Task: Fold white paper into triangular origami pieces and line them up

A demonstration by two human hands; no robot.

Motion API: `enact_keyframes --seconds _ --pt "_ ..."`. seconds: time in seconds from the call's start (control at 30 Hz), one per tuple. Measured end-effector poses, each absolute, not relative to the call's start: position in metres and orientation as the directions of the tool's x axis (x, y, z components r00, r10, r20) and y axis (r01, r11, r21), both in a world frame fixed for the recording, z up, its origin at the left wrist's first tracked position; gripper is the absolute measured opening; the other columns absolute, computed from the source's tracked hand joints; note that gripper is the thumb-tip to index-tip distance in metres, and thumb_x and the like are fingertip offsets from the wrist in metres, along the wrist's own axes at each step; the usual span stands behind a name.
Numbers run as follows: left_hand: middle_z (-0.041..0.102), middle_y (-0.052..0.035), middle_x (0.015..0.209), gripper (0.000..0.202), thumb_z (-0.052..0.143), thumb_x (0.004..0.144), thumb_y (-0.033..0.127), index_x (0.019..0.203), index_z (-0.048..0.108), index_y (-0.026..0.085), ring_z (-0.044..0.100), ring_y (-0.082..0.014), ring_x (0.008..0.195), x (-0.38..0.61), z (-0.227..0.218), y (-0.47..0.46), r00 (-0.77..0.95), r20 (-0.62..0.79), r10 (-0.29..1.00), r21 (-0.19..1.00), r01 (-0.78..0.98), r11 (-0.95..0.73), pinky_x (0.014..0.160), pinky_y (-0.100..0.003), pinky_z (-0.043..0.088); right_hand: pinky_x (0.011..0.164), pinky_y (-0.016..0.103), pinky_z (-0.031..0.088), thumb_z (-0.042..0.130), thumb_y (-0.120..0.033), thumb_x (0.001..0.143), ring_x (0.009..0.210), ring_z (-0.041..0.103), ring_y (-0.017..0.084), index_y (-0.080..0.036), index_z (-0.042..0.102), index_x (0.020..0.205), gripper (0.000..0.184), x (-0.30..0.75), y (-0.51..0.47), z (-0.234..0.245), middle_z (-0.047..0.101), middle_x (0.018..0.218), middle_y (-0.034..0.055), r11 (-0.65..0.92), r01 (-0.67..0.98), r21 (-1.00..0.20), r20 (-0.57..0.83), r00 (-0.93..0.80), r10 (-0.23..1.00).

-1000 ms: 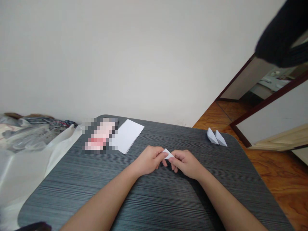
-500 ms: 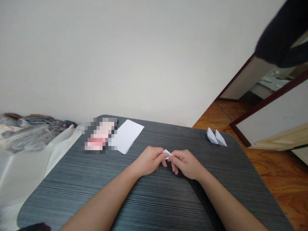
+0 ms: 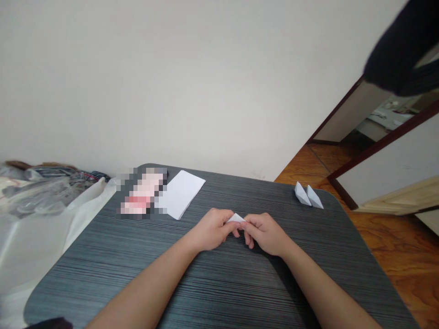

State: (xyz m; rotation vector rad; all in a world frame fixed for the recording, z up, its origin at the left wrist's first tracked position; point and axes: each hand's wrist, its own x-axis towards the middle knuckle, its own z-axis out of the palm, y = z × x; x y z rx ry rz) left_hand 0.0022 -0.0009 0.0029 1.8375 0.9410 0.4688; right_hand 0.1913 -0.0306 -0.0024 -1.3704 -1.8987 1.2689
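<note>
Small folded white paper (image 3: 236,218) between left hand (image 3: 214,229) and right hand (image 3: 265,233).

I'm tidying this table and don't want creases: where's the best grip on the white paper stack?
I'd pinch the white paper stack by its right long edge, coming from the right, thumb above, fingers beneath: it lies flat on the table, that edge faces the left hand, and a pixelated patch covers some of its left side.
</note>
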Motion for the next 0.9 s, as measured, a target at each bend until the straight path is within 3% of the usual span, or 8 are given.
enact_keyframes --seconds 0.3,0.57,0.73,0.9 --pt "0.054 0.0024 0.048 0.036 0.039 0.089 0.037 0.077 0.064 0.013 0.048 -0.0085 0.041 0.0015 0.0008 0.0002 0.611 -0.097 0.785 0.936 0.323 -0.136 0.046 -0.019 0.037 0.045 0.019 0.042 0.042 -0.031 0.091 0.041 0.054 0.009 -0.016 0.060 0.073 0.030 0.1976 -0.0291 -0.0070 0.061 0.050 -0.0018 0.039 0.424 -0.905 -0.122 -0.347 0.930" --pt "0.063 -0.0007 0.057 0.033 0.041 0.089 0.037 0.079 0.062 0.013 0.049 -0.0077 0.042 0.0012 -0.0011 0.0008 0.605 -0.115 0.788 0.957 0.280 -0.076 0.044 -0.019 0.037 0.045 0.020 0.042 0.042 -0.037 0.091 0.041 0.055 0.010 -0.016 0.060 0.075 0.032 0.1998 -0.0288 -0.0104 0.062 0.052 -0.0015 0.010 0.388 -0.922 -0.122 -0.316 0.941" --pt "0.069 -0.0065 0.080 0.035 0.039 0.089 0.039 0.082 0.059 0.012 0.050 -0.0065 0.041 0.0017 -0.0036 0.0007 0.604 -0.145 0.784 0.967 0.253 -0.016 0.041 -0.019 0.036 0.045 0.020 0.042 0.042 -0.037 0.091 0.041 0.054 0.010 -0.016 0.060 0.075 0.032 0.1994 -0.0282 -0.0108 0.062 0.051 -0.0012 0.001 0.364 -0.931 -0.127 -0.328 0.936" --pt "0.070 -0.0076 0.081 0.035 0.039 0.089 0.041 0.083 0.057 0.012 0.050 -0.0065 0.042 0.0019 -0.0060 0.0015 0.613 -0.149 0.776 0.972 0.236 0.001 0.041 -0.019 0.036 0.046 0.020 0.042 0.042 -0.037 0.091 0.041 0.055 0.010 -0.016 0.059 0.073 0.032 0.1995 -0.0277 -0.0099 0.062 0.051 -0.0016 -0.005 0.365 -0.931 -0.130 -0.318 0.939"
